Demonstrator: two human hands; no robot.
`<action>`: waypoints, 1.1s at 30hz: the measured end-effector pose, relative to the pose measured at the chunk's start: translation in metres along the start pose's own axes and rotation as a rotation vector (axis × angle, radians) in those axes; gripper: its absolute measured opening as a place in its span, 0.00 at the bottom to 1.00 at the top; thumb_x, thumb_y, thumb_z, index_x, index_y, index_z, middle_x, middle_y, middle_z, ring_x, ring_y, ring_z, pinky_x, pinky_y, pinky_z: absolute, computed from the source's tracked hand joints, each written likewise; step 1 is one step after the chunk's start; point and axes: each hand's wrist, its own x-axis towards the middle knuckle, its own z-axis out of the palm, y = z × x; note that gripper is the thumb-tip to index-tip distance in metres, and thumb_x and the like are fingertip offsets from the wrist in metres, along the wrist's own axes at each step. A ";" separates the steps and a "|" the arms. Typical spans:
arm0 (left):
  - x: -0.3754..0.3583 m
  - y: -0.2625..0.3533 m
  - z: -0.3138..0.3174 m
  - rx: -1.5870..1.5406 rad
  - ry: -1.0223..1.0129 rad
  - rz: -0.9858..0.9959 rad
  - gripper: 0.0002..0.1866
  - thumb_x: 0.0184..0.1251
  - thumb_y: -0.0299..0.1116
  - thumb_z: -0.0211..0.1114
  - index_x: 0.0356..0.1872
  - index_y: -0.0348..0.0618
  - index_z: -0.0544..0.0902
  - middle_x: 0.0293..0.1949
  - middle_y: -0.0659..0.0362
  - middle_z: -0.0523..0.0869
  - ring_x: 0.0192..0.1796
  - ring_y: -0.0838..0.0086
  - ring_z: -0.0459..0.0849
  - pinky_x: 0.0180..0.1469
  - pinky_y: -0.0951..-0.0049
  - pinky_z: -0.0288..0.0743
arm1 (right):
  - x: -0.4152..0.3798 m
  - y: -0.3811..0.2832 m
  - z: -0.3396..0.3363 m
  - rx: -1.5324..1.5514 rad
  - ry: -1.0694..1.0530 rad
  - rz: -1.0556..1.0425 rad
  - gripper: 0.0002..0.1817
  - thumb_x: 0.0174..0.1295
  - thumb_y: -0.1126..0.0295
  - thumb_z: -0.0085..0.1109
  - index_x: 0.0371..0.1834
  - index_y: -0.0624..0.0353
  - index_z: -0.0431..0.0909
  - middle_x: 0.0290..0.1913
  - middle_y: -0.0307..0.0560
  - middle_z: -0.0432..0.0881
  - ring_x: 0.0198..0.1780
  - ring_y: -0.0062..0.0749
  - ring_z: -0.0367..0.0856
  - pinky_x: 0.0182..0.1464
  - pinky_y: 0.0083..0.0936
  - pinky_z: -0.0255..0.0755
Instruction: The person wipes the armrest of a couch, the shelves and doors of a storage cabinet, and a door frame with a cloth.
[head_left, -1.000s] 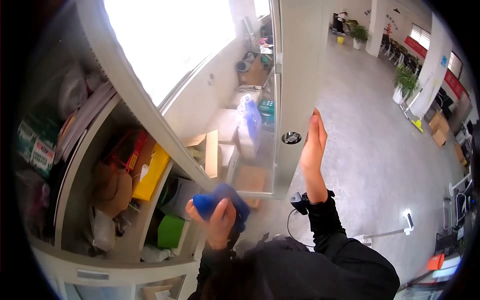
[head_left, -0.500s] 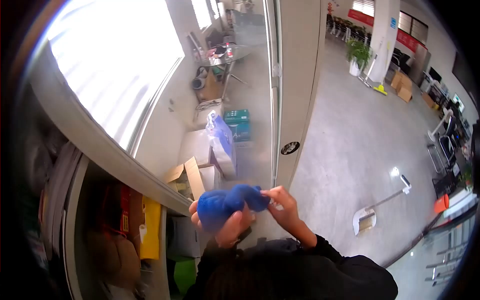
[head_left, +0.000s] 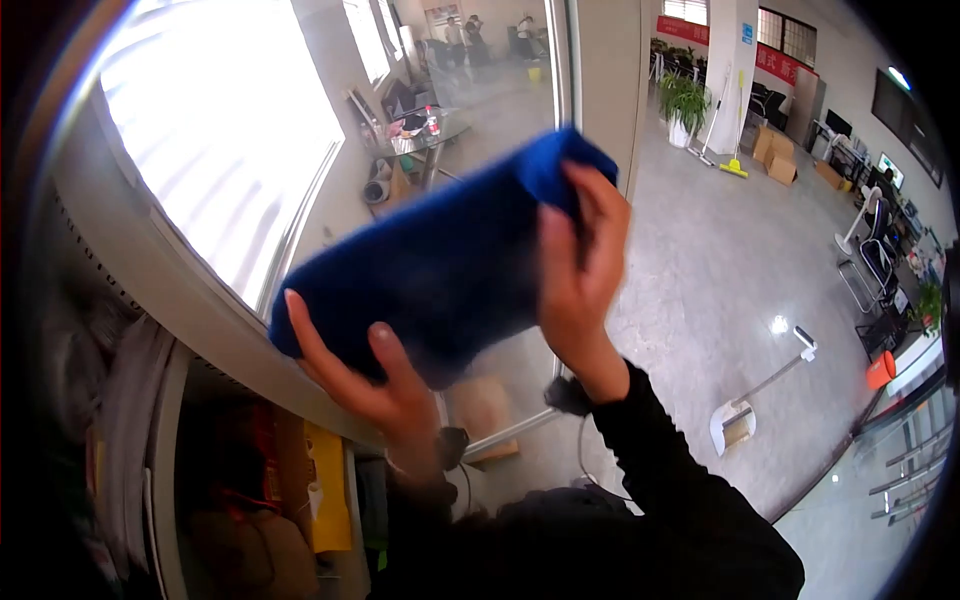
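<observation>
A blue cloth (head_left: 430,260), slightly blurred, is stretched lengthwise between my two hands in front of the glass partition. My left hand (head_left: 375,385) holds its lower left end, with thumb and fingers spread against the fabric. At the upper right end, my right hand (head_left: 585,275) grips the cloth between thumb and fingers, where a corner is folded over. Both hands are raised, and dark bands show at the wrists.
Below left is an open cabinet (head_left: 170,440) with bags and a yellow item (head_left: 328,490). A glass table (head_left: 425,140) stands behind the partition. On the floor at right are a dustpan (head_left: 735,425), cardboard boxes (head_left: 775,155) and a potted plant (head_left: 682,105). People sit far back.
The blue cloth has gone from a bunched bundle to a wide stretched shape. Both hands have risen and moved apart, and the view has shifted a little.
</observation>
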 end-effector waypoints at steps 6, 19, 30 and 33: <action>0.022 -0.008 0.007 0.487 -0.086 0.196 0.29 0.70 0.37 0.53 0.71 0.43 0.62 0.62 0.38 0.65 0.63 0.48 0.66 0.65 0.54 0.57 | 0.018 -0.003 0.053 -0.334 -0.123 -0.245 0.34 0.61 0.65 0.58 0.70 0.60 0.59 0.55 0.59 0.75 0.46 0.51 0.77 0.45 0.39 0.68; -0.024 -0.050 -0.020 0.410 -0.132 0.076 0.30 0.68 0.32 0.55 0.70 0.39 0.62 0.62 0.35 0.62 0.63 0.45 0.67 0.64 0.55 0.61 | -0.061 0.047 0.085 -0.186 -0.473 -0.230 0.36 0.59 0.64 0.58 0.71 0.62 0.57 0.52 0.58 0.75 0.45 0.52 0.77 0.44 0.40 0.69; 0.063 -0.041 0.008 0.758 0.019 0.390 0.41 0.56 0.44 0.72 0.71 0.56 0.64 0.55 0.35 0.69 0.62 0.39 0.65 0.66 0.39 0.49 | 0.057 0.022 0.139 0.058 -0.185 -0.531 0.33 0.59 0.71 0.54 0.70 0.61 0.59 0.60 0.58 0.72 0.57 0.51 0.73 0.57 0.38 0.68; 0.071 -0.050 0.032 0.857 0.007 0.297 0.41 0.55 0.48 0.71 0.71 0.60 0.63 0.51 0.34 0.71 0.59 0.40 0.67 0.67 0.35 0.45 | 0.073 0.049 0.127 0.199 -0.170 -0.377 0.30 0.61 0.73 0.53 0.68 0.65 0.60 0.63 0.56 0.70 0.60 0.47 0.71 0.62 0.37 0.64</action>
